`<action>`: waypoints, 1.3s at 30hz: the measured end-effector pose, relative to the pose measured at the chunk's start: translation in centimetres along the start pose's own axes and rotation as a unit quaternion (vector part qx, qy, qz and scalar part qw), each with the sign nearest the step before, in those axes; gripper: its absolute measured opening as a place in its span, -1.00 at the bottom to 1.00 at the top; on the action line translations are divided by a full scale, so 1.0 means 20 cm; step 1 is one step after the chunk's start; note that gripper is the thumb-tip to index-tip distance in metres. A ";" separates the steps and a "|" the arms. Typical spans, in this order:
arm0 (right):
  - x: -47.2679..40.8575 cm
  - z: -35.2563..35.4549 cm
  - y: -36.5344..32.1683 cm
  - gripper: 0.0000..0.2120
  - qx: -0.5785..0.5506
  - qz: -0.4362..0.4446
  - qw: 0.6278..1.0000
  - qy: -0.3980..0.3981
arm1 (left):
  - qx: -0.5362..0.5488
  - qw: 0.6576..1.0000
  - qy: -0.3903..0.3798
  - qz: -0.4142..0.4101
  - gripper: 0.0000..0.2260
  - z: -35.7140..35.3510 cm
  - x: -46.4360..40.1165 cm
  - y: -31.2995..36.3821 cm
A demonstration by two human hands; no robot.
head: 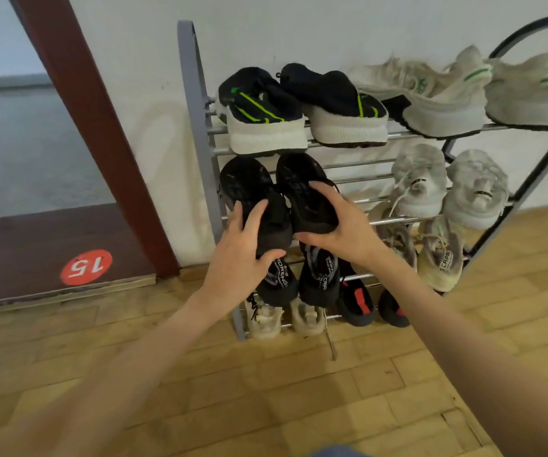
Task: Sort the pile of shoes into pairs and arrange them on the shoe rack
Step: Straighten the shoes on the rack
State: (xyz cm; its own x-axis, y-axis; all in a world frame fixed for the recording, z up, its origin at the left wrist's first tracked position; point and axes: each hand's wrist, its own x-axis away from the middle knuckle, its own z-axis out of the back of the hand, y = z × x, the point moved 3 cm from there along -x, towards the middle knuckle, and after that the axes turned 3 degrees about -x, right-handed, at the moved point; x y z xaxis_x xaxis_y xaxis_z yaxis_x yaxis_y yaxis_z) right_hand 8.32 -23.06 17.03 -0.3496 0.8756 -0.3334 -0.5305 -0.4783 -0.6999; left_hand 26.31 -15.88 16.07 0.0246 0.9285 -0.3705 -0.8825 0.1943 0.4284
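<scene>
A metal shoe rack stands against the white wall, filled with pairs. On its second shelf at the left lie two black shoes. My left hand grips the heel of the left black shoe. The heel of the right black shoe is held by my right hand. Above them sits a navy pair with green stripes, and a worn white pair beside it. Lower shelves hold white sneakers, beige sneakers, black shoes with white lettering, black-and-red shoes and a cream pair.
A brown door frame slants down left of the rack. On the dark threshold sits a red round sticker reading 15. Wooden parquet floor spreads in front of the rack.
</scene>
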 end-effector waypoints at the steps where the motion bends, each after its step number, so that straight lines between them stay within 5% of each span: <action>1: -0.02 0.00 0.00 -0.28 -0.006 -0.005 1.000 -0.009 | 0.008 1.000 0.002 -0.001 -0.35 -0.02 0.00 -0.01; 6: -0.06 0.03 0.00 -0.56 -0.053 -0.043 0.997 0.044 | 0.059 0.997 0.038 -0.006 -0.60 -0.03 -0.03 -0.04; 16: -0.04 -0.01 0.03 -0.48 -0.062 -0.013 0.997 0.037 | 0.055 0.997 0.053 -0.020 -0.65 -0.04 -0.03 -0.07; 22: 0.04 -0.03 0.06 -0.19 0.029 0.034 0.999 0.007 | 0.052 0.996 0.071 -0.013 -0.53 -0.03 0.03 -0.06; 26: 0.30 -0.02 0.06 -0.55 0.106 0.148 0.967 0.177 | 0.055 0.975 0.203 -0.077 -0.61 -0.02 0.22 -0.06; 29: 0.45 -0.11 0.15 -0.78 0.155 0.182 0.962 0.130 | 0.036 0.977 0.190 -0.092 -0.70 -0.13 0.35 -0.11; 32: 0.53 -0.26 0.30 -0.64 0.193 0.050 0.979 0.042 | -0.015 0.996 0.078 -0.041 -0.57 -0.35 0.43 -0.16; 35: 0.52 -0.36 0.46 -0.18 0.174 -0.103 0.979 -0.030 | -0.038 0.999 0.036 0.005 -0.36 -0.51 0.42 -0.17; 39: 0.37 -0.39 0.57 0.01 0.096 -0.146 0.982 -0.071 | -0.049 0.997 -0.008 0.052 -0.17 -0.59 0.27 -0.17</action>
State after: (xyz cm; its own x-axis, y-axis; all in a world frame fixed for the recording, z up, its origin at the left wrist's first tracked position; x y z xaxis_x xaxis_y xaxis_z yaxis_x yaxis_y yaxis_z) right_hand 5.63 -21.59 1.63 -0.2575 0.9657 -0.0344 -0.7549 -0.2233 -0.6166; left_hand 23.77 -15.20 2.82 -0.0630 0.9468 -0.3156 -0.9226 0.0653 0.3803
